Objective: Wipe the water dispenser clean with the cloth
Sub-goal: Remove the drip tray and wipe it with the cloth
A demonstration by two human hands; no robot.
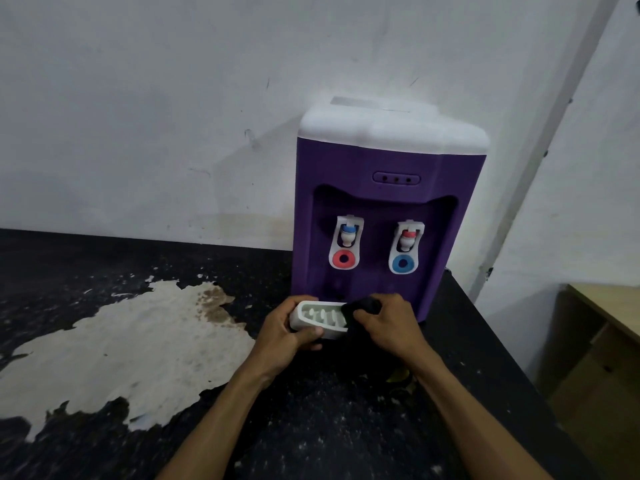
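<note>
- Head view: the purple plastic water dispenser (388, 161) with a white top stood upright on the black speckled tabletop (311, 427), taps facing the camera.
- The left hand (287, 336) had its grip curled round the left end of the white slotted drip tray (320, 318), whose long axis ran left to right at the dispenser's base.
- The right hand (388, 323) had its grip pinching a bunched dark cloth (362, 306) on the tray's right end.

Pantry corner: water dispenser (391, 161) on peeling counter (311, 427).
</note>
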